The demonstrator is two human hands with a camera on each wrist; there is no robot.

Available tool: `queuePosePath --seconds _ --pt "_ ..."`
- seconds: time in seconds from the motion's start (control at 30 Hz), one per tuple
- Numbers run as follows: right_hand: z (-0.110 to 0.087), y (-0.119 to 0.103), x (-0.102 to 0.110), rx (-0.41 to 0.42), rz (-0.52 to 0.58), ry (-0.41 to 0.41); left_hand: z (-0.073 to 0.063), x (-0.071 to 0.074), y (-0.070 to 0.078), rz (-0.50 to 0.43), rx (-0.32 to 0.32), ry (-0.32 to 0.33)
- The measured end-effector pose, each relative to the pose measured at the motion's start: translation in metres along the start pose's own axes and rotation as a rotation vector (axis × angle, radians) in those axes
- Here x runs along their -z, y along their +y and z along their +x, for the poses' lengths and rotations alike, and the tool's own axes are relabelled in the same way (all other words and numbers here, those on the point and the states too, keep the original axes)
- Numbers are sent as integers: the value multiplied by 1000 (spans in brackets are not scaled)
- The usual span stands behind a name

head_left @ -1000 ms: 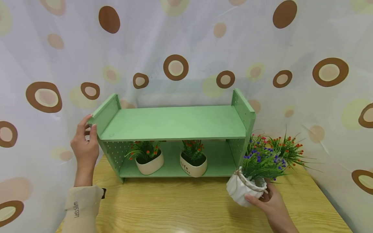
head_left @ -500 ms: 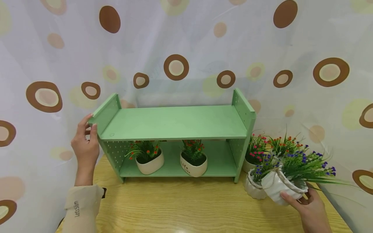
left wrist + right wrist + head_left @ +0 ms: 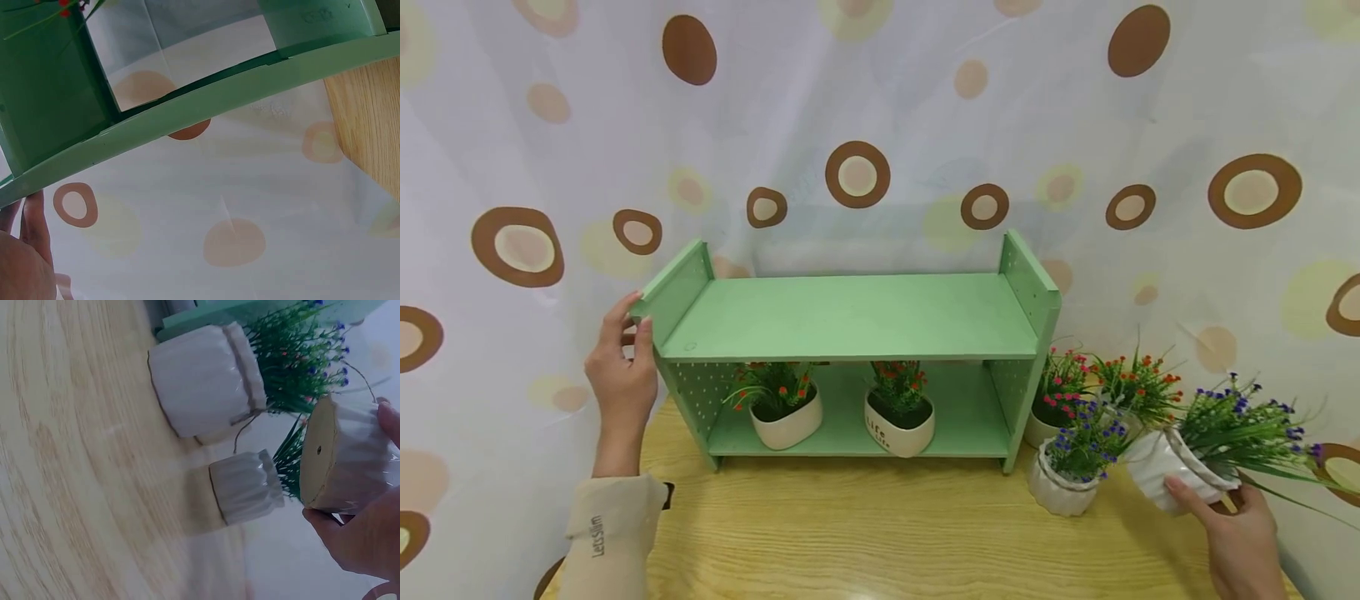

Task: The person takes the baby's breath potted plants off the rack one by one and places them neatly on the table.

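My left hand [image 3: 622, 375] grips the upper front corner of the green shelf's [image 3: 850, 321] left side panel, thumb and fingers at its edge. In the left wrist view, fingertips [image 3: 35, 219] meet the green panel edge. My right hand [image 3: 1243, 529] holds a white ceramic flowerpot [image 3: 1176, 471] with blue-purple flowers, tilted to the right over the table's right end. The right wrist view shows this pot's flat base with a small hole. Two cream oval flowerpots, one on the left [image 3: 787, 423] and one lettered "Life" [image 3: 901, 432], stand on the lower shelf board with red flowers.
Right of the shelf, another white pot [image 3: 1063, 492] with purple flowers stands on the wooden table [image 3: 850, 533]. Behind it are a pot with pink flowers [image 3: 1063, 383] and one with orange-red flowers [image 3: 1138, 387]. A dotted curtain [image 3: 910, 100] hangs behind.
My right hand has carried the white flowerpot to the right, from in front of the shelf's right end, tipping it further and uncovering the other white pot. My left hand keeps its place.
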State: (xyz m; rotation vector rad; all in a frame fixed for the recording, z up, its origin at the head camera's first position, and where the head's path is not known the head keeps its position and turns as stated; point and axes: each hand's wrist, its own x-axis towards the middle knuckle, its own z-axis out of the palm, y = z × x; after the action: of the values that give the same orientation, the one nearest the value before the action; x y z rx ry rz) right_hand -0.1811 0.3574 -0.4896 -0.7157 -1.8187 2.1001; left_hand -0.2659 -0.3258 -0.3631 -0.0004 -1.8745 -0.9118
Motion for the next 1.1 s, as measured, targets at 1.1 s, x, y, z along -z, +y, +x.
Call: queuePosePath --seconds 1.1 --pt "37 37 -5 -67 -130 96 0 0 -1 8 -6 1"
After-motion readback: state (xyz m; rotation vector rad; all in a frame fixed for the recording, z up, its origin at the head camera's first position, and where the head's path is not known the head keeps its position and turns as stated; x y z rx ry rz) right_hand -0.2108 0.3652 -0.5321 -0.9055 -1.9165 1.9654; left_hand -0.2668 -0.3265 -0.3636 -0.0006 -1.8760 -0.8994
